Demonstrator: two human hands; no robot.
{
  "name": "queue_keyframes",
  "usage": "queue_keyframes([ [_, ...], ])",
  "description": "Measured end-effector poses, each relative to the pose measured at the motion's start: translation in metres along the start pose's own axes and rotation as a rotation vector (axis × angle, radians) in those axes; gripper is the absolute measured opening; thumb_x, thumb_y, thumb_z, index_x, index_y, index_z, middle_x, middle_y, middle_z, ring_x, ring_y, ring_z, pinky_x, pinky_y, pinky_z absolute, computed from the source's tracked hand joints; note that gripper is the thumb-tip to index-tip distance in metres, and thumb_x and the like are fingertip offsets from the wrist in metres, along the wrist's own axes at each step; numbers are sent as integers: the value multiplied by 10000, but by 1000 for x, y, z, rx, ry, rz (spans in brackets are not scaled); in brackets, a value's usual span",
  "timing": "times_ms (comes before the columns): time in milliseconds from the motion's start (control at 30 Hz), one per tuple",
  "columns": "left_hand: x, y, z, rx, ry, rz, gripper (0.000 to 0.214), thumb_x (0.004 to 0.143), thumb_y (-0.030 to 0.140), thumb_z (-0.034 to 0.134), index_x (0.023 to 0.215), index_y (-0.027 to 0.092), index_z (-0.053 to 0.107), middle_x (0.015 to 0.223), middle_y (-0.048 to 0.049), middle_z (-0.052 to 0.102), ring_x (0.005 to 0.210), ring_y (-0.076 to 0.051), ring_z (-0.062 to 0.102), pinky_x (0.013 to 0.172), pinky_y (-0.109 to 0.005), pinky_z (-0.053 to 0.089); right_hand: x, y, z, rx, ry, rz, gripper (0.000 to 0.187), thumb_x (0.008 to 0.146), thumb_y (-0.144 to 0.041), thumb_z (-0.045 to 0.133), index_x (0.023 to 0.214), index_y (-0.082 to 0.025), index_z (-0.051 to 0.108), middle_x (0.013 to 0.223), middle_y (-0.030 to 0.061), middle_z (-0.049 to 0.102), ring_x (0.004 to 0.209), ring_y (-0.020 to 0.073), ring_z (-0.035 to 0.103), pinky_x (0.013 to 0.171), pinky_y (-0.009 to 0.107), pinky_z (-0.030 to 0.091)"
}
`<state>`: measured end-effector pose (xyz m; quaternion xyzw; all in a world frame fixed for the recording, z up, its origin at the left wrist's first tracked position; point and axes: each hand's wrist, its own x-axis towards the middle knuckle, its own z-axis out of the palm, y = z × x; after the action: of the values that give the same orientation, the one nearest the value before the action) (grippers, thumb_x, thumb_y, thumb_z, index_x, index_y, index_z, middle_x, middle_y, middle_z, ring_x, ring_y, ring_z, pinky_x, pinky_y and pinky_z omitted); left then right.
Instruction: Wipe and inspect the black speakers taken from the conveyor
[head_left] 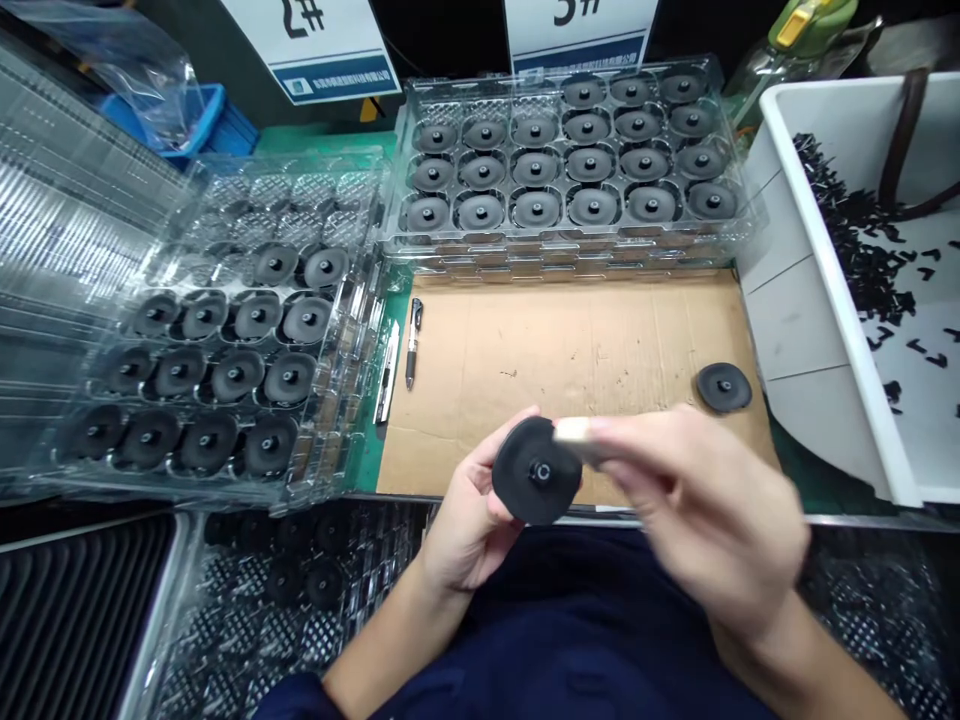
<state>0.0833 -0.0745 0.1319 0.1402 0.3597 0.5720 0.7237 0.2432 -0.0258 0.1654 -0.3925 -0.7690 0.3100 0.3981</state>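
My left hand (472,510) grips a black rubbery disc (529,485) by its edge, with the disc's small central hub facing up toward me. My right hand (720,510) is blurred by motion, its fingers bent together at the disc's upper right edge. A pale white tip (572,430) shows at the end of its fingers; I cannot tell whether that is a finger cover or a held piece. Another black disc (724,387) lies on the cardboard sheet (540,350), to the right.
Clear plastic trays (577,235) with rows of black discs stand at the back, and more trays (225,340) at left. A pen (413,345) and utility knife (387,372) lie on the cardboard's left. A white bin (847,330) at right holds small black pieces (862,230).
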Motion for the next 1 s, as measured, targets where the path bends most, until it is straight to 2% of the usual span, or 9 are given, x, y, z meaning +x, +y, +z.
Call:
queue_keyframes([
  [100,-1,1,-4,30,19,34,624,577,362,806,1162,256,614,1174,-46,650,1108,-224,582,909,-244,480,4,-4,2,-53,-125,-117,342,855,-76,532,1167,-204,590,965,34,667,802,150,593,714,305,439],
  [233,-2,4,-5,20,38,71,633,569,365,807,1163,279,604,1190,-47,637,1044,-252,620,891,-327,509,-1,-5,-16,79,-388,93,241,866,-111,537,1059,-223,628,862,-6,658,722,106,576,653,254,437],
  [400,2,-2,1,34,28,108,625,554,358,816,1142,286,619,1184,-32,643,1071,-207,604,857,-217,504,-1,-7,-6,-35,-51,-43,371,827,-70,572,1174,-200,587,1010,40,660,876,157,596,774,305,449],
  [467,4,-3,0,28,61,113,593,597,313,803,1157,299,606,1225,-25,619,1101,-208,587,865,-209,500,-3,-7,3,-49,-71,-28,331,838,-81,555,1154,-171,599,982,55,664,853,161,598,761,310,451],
  [600,5,-1,-7,-17,75,128,563,652,318,769,1183,295,582,1259,-30,588,1100,-255,589,902,-289,508,-18,4,1,312,-403,296,177,875,-201,551,1006,-257,657,889,-12,667,737,108,598,611,217,455],
  [667,5,0,-7,-27,64,138,580,642,344,771,1186,288,579,1255,-27,588,1105,-260,586,895,-284,514,-26,14,-6,367,-337,451,163,882,-257,558,1009,-299,652,948,-37,668,794,101,606,641,192,466],
  [767,5,-2,-2,-30,47,112,592,634,348,775,1190,290,577,1255,-25,591,1090,-255,594,901,-292,513,-26,20,-11,257,-97,551,192,888,-271,555,1060,-311,629,1024,-43,654,845,100,597,675,185,467],
  [900,5,-6,8,-20,57,91,574,636,284,788,1174,285,589,1171,-13,640,1001,-186,630,835,-221,523,-7,3,-2,116,60,264,285,881,-206,546,1158,-265,577,1116,-5,616,926,131,575,736,232,464],
  [1000,4,-4,10,22,95,49,497,704,272,739,1177,250,588,1100,-27,665,953,-160,639,783,-180,517,6,-12,12,49,-12,-80,322,873,-139,510,1194,-159,541,1062,54,631,915,163,569,812,310,447],
])
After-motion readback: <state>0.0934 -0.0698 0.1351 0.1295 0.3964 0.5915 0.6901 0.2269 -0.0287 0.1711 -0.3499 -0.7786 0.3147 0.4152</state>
